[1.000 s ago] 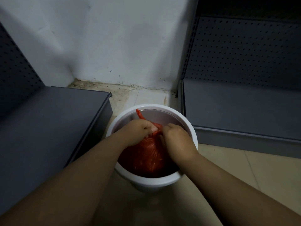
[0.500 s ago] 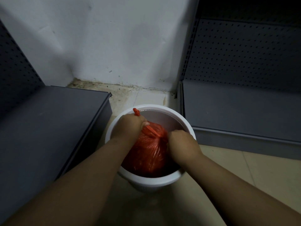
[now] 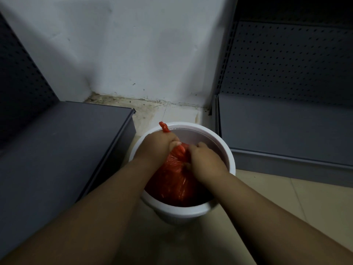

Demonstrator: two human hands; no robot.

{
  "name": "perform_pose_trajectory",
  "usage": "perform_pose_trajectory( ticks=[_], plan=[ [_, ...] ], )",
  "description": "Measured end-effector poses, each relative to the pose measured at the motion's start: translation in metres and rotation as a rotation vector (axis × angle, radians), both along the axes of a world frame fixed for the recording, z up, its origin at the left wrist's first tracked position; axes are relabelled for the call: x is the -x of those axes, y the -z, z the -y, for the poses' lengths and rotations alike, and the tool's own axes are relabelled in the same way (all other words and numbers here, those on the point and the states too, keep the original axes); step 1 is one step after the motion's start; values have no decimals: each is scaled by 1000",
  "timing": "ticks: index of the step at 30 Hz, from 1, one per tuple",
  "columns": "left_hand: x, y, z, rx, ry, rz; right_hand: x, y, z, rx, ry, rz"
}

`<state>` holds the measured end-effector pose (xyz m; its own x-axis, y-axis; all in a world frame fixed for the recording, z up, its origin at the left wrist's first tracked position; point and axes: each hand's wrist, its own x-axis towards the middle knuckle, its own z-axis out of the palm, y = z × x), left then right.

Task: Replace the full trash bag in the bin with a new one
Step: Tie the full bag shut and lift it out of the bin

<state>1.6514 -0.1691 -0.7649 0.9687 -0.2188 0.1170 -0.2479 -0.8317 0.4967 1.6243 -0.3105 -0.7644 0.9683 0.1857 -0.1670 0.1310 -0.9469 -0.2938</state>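
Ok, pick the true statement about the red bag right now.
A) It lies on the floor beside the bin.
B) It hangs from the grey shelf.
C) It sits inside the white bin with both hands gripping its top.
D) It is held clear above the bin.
C: the red bag sits down inside the white bin, with the left hand gripping its twisted end and the right hand gripping its neck.

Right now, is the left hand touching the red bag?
Touching: the head view shows the left hand gripping the twisted neck of the red bag.
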Motion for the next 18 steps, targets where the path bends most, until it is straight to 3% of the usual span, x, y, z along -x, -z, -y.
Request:
perform_pose_trajectory(
  ticks=[5, 9, 14, 18],
  plan=[
    [4, -13, -15, 95, -30, 116, -3, 11, 0, -24, 49, 45],
    [0, -20, -45, 99, -268, 243, -1, 17, -2, -99, 55, 35],
    [2, -9, -55, -133, -335, 83, -3, 11, -1, -68, 14, 16],
    [0, 2, -57, -175, -289, -7, -1, 7, 1, -132, -7, 15]
  ],
)
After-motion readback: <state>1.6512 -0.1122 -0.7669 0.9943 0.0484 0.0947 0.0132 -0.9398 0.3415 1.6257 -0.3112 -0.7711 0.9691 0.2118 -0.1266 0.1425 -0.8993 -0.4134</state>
